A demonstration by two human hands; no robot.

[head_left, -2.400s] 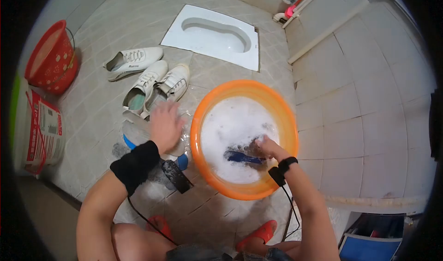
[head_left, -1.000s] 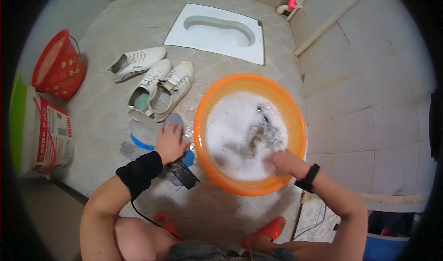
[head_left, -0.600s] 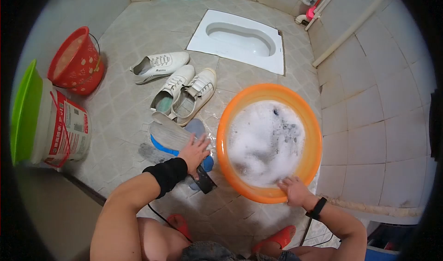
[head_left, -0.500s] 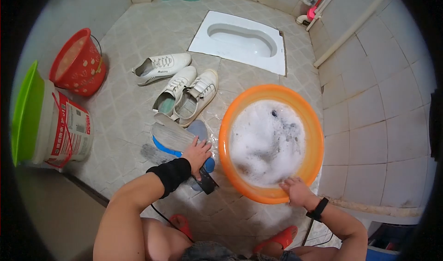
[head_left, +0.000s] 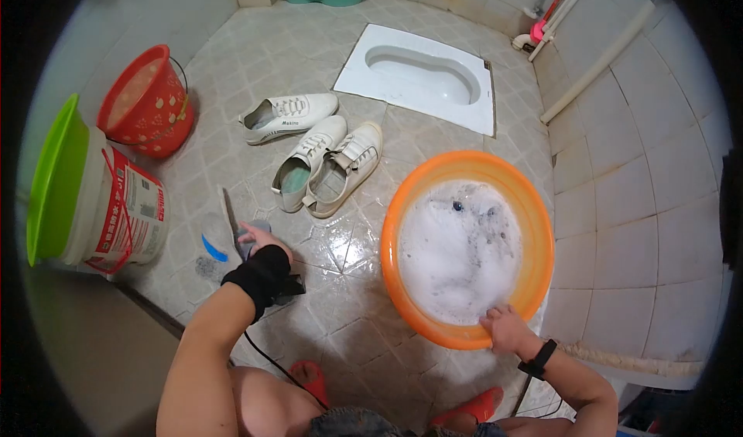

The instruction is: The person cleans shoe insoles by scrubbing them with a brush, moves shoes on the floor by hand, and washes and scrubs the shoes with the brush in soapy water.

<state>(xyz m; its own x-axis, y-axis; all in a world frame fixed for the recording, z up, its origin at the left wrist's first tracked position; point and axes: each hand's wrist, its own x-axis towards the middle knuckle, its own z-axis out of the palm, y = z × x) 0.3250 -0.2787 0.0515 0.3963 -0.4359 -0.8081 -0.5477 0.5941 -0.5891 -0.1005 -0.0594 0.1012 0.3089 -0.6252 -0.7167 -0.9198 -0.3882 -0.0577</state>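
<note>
My left hand [head_left: 265, 242], below a black wristband, is closed on a bunch of shoe insoles at the left of the floor. A grey insole [head_left: 230, 216] stands tilted on edge beside its fingers, and a blue-and-grey one [head_left: 214, 249] lies to the left. A black flat end [head_left: 292, 285] sticks out under the wrist; the hand hides the rest. My right hand [head_left: 507, 329] grips the near rim of an orange basin [head_left: 392, 263], fingers curled over the inside edge. White suds [head_left: 457, 259] fill the basin, with small dark patches showing through.
Several white shoes [head_left: 329, 158] stand on the wet tiled floor. At left are a red bucket [head_left: 155, 120], a white bucket [head_left: 131, 213] and a green basin [head_left: 58, 182]. A squat toilet [head_left: 422, 73] lies beyond; pipes [head_left: 600, 62] run along the right wall.
My left hand has slid left with the insoles, away from the basin; the grey insole has tipped onto its edge. My right hand stays at the basin's rim. The view has shifted slightly.
</note>
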